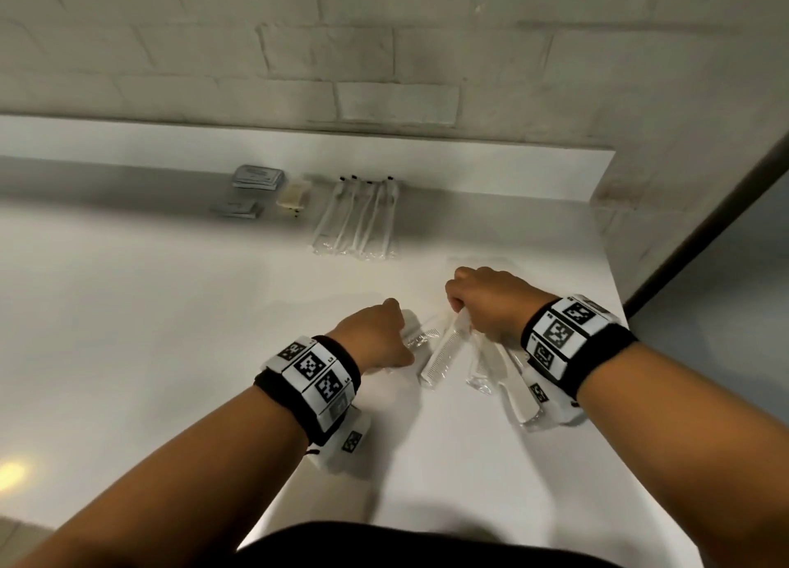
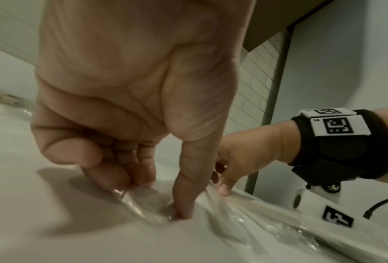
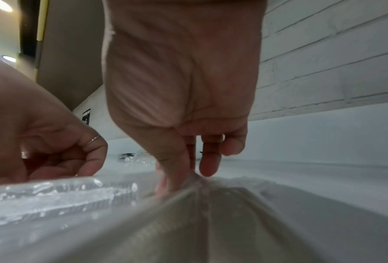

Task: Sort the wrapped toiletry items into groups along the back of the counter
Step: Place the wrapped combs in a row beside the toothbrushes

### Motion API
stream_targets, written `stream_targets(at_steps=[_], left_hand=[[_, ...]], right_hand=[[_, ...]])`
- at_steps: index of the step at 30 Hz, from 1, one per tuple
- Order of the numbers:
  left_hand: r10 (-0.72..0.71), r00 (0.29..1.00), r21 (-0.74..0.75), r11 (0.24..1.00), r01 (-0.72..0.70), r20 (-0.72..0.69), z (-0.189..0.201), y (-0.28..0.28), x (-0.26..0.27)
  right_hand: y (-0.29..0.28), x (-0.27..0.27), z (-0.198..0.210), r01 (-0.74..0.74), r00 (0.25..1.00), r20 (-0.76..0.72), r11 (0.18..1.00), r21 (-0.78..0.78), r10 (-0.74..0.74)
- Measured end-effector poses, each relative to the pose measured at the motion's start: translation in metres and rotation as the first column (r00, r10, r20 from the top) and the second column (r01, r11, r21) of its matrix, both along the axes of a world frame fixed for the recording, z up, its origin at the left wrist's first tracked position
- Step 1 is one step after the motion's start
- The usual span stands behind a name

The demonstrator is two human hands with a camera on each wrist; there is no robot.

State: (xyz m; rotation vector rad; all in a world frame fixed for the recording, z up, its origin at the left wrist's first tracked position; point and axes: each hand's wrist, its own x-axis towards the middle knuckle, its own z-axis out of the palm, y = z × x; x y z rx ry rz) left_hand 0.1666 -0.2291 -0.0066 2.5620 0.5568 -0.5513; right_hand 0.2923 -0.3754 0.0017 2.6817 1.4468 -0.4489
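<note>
On the white counter (image 1: 170, 311), my right hand (image 1: 465, 307) grips the ends of several white combs in clear wrap (image 1: 491, 367), which fan back under its wrist. In the right wrist view, my right hand (image 3: 188, 178) pinches the bunched wrap (image 3: 210, 204) between thumb and fingers. My left hand (image 1: 401, 333) is just to the left, on one more wrapped comb (image 1: 416, 335). Seen from the left wrist, my left hand (image 2: 152, 201) has its thumb and curled fingers closed on that clear wrapper (image 2: 143, 204) against the counter. Another wrapped comb (image 1: 444, 354) lies between the hands.
Along the back stand grey packets (image 1: 258, 178), a beige wrapped soap (image 1: 292, 196) and a row of wrapped toothbrushes (image 1: 363, 217). A flat clear packet (image 1: 478, 262) lies just beyond my right hand. The counter's right edge (image 1: 615, 277) is close by.
</note>
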Motion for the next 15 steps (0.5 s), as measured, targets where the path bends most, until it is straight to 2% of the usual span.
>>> stream_targets(at_steps=[3,5,6,8,9,11,13,15], left_hand=[[-0.068,0.997,0.015,0.998,0.069,-0.032,0.008,0.001,-0.001],[-0.104,0.994,0.054,0.993,0.106,-0.036,0.011,0.003,-0.003],[-0.119,0.992,0.065,0.991,0.121,-0.034,0.012,0.005,-0.005],[-0.094,0.995,0.034,0.995,0.094,-0.026,0.012,0.013,-0.006],[-0.068,0.998,0.0,0.998,0.068,-0.01,0.011,0.019,-0.007],[0.022,0.996,-0.113,0.994,-0.012,0.085,0.012,0.028,-0.001],[0.195,0.959,-0.298,0.946,-0.129,0.205,0.019,0.033,0.014],[0.311,0.89,-0.394,0.904,-0.168,0.333,0.032,0.035,0.038]], right_hand=[[0.005,0.001,0.008,-0.07,0.996,0.047,0.995,-0.076,0.073],[0.003,0.01,0.006,-0.08,0.994,0.071,0.996,-0.046,0.084],[0.0,0.014,0.006,-0.048,0.998,0.051,0.999,0.005,0.048],[-0.009,0.025,0.01,0.125,0.99,-0.081,0.976,0.178,-0.112],[-0.014,0.03,0.013,0.249,0.965,-0.157,0.927,0.281,-0.212],[-0.025,0.043,0.015,0.489,0.871,-0.288,0.766,0.418,-0.399],[-0.032,0.057,0.011,0.644,0.764,-0.376,0.646,0.409,-0.524],[-0.03,0.063,0.009,0.77,0.628,-0.537,0.552,0.32,-0.564]])
